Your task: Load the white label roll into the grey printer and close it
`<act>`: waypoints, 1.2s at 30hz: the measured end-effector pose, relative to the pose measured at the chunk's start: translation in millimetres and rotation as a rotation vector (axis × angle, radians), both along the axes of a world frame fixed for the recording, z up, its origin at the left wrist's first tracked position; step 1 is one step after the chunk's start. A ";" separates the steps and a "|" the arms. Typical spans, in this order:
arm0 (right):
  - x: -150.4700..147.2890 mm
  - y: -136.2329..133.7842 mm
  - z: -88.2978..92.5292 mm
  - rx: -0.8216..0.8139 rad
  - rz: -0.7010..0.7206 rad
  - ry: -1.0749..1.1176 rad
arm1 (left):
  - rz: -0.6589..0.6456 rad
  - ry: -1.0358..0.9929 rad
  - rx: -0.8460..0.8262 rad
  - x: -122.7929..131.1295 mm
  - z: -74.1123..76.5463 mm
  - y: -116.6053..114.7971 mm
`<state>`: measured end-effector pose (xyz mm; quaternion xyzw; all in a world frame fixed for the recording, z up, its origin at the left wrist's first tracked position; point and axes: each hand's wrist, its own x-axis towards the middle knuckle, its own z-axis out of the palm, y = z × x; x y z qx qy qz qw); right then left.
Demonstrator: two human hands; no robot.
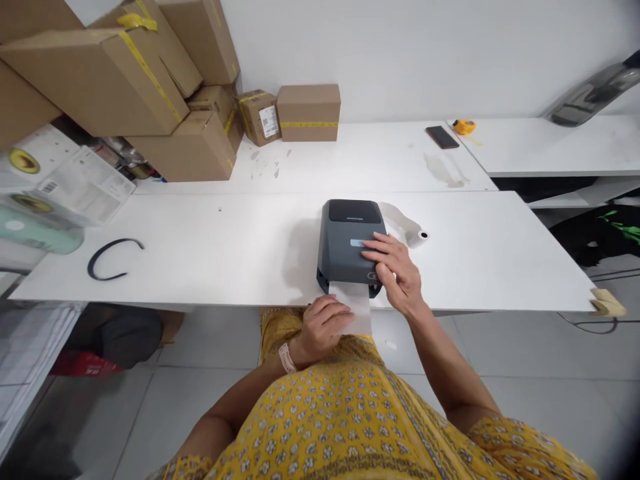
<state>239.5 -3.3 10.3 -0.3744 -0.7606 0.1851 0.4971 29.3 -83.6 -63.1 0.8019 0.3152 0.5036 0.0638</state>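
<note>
A dark grey label printer sits near the front edge of the white table, with a white paper strip coming out of its front and hanging past the edge. My left hand is closed on the strip's left side, the fingers lying over the paper and the thumb hidden. On the printer's lid and right front corner rests my right hand, fingers outstretched and apart, holding nothing. Behind the printer on its right lies a small white paper roll, its loose end trailing toward the machine.
Cardboard boxes are stacked at the back left, with a smaller brown box by the wall. A black headband lies on the left. Toward the back right are a phone, a yellow tape measure and a bottle.
</note>
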 end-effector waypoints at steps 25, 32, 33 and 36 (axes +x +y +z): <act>-30.8 -33.7 -77.4 -0.662 -0.334 0.567 | 0.072 -0.647 -0.991 4.0 21.8 49.3; -32.5 -32.3 -87.4 -0.455 -0.306 0.364 | 0.096 -0.574 -0.896 0.1 11.0 56.4; -31.9 -32.7 -84.5 -0.420 -0.309 0.321 | 0.102 -0.556 -0.901 -1.8 13.5 52.9; -28.4 -36.3 -69.4 -0.260 -0.332 0.210 | 0.251 -0.541 -0.866 -8.1 23.2 30.4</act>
